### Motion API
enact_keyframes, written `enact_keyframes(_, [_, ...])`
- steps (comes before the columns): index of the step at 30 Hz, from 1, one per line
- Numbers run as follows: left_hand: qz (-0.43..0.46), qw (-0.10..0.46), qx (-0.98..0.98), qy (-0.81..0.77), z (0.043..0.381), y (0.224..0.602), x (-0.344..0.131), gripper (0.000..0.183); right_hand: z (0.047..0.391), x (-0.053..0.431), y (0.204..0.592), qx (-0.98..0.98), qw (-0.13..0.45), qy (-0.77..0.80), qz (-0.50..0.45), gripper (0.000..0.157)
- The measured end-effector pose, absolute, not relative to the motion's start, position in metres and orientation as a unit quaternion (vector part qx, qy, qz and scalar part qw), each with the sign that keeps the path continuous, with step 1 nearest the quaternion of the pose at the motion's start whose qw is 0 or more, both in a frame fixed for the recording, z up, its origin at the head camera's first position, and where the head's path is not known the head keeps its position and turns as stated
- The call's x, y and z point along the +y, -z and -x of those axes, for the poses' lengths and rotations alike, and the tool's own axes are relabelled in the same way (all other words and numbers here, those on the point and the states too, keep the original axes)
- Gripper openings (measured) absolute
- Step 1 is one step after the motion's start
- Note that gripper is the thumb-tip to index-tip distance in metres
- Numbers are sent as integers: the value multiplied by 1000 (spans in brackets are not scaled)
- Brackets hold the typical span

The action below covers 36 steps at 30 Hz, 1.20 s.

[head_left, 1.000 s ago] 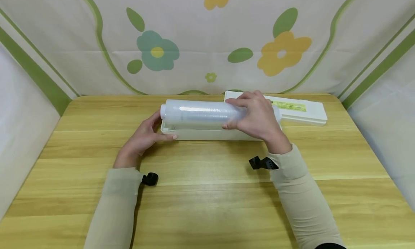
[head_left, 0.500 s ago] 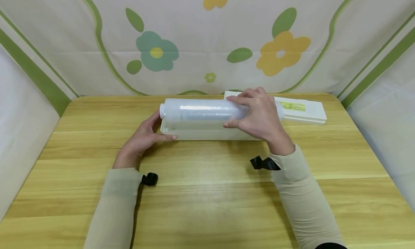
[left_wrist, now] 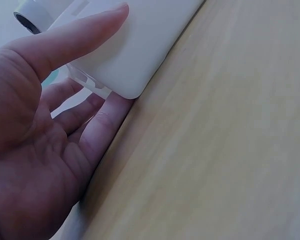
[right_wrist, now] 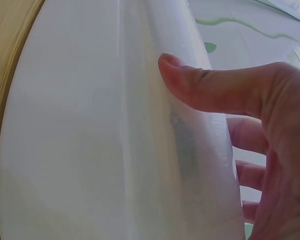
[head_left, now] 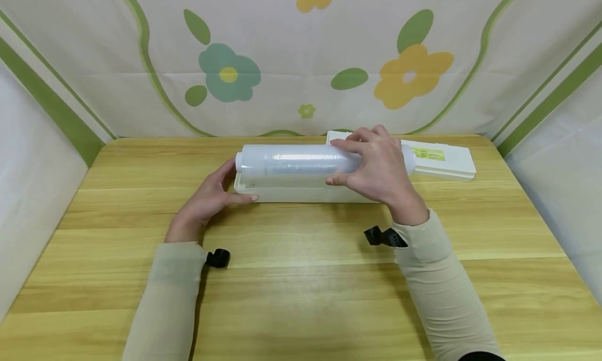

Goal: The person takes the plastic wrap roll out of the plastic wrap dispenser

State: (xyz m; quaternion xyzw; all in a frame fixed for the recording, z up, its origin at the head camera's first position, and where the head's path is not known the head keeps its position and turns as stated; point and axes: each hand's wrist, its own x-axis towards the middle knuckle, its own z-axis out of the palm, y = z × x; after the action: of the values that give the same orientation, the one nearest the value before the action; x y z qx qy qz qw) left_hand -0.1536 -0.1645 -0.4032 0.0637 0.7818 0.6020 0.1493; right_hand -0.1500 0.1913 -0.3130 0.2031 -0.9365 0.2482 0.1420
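Note:
A roll of cling film [head_left: 291,160] lies lengthwise over an open long white box [head_left: 305,195]. My right hand [head_left: 383,167] grips the roll near its right end, thumb on the near side and fingers over the far side. In the right wrist view, the thumb presses the glossy film [right_wrist: 190,165] above the white box wall [right_wrist: 65,125]. At the box's left end, my left hand [head_left: 209,199] holds it, thumb along the front wall. The left wrist view has the other fingers around the box's end [left_wrist: 135,45], close to the table; the roll's hollow tube end [left_wrist: 30,17] shows above.
Behind and to the right lies a long white lid [head_left: 451,162] with a yellow-green label, partly covered by the right hand. Wooden table [head_left: 291,298] extends in front of the box. A flowered cloth [head_left: 305,58] hangs along the table's back edge.
My right hand has shifted slightly to the right with the roll, whose right end has risen a little. The left hand and the box stay in place.

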Motion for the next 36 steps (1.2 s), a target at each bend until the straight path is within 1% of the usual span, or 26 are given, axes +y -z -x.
enact_keyframes(8, [-61, 147, 777, -609, 154, 405, -163, 108, 143, 195, 315, -938, 166, -213, -218, 71])
enact_keyframes(16, [-62, 147, 770, -617, 153, 406, -161, 106, 126, 207, 317, -923, 228, -215, -224, 68])
enact_keyframes(26, [-62, 147, 780, -605, 151, 402, -164, 109, 108, 219, 323, -914, 247, -217, -237, 65])
enact_keyframes(33, [-71, 147, 779, -606, 152, 404, -163, 109, 98, 228, 331, -904, 262, -221, -257, 69])
enact_keyframes(36, [-74, 146, 775, -610, 153, 406, -164, 109, 93, 230, 335, -899, 271, -224, -263, 68])
